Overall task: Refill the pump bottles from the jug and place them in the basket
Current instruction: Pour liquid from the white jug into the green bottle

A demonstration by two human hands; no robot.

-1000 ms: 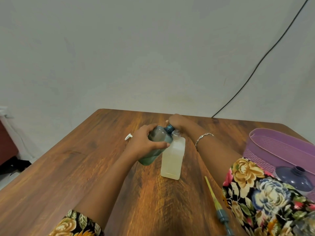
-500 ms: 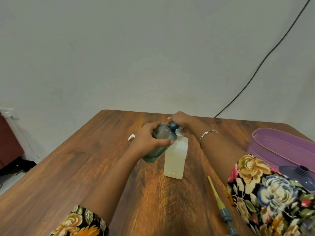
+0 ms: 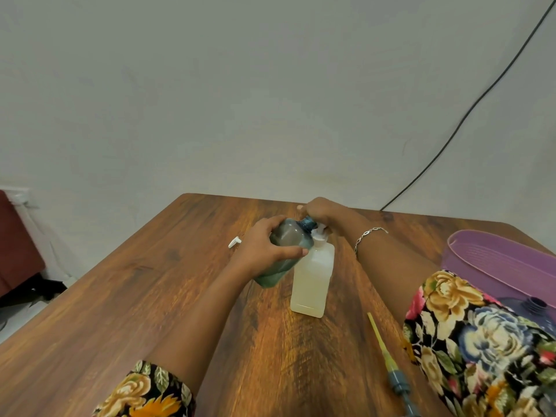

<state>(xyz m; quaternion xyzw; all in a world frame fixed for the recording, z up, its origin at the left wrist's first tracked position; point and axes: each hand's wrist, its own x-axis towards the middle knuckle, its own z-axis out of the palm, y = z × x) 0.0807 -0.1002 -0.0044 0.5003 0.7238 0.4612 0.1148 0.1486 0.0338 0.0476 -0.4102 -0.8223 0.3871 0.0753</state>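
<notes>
A green-tinted bottle (image 3: 281, 251) is gripped around its body by my left hand (image 3: 263, 251). It is tilted, and its blue neck (image 3: 308, 225) points at the mouth of a white translucent bottle (image 3: 313, 281). That bottle stands upright mid-table and holds pale yellowish liquid. My right hand (image 3: 320, 210) reaches over from behind, its fingers curled around the white top piece (image 3: 320, 234) at the bottle's mouth. The purple basket (image 3: 493, 263) stands at the right edge of the table with a purple bottle (image 3: 532, 308) inside, partly hidden by my floral sleeve.
A pump head with a yellow tube (image 3: 388, 362) lies on the wooden table (image 3: 120, 296) near my right elbow. A small white nozzle piece (image 3: 234, 242) lies left of my left hand. A black cable (image 3: 451, 130) runs down the wall behind.
Both hands keep their hold. The green bottle stays tilted at the white bottle's mouth. The view has shifted slightly, so everything sits a little higher and further right.
</notes>
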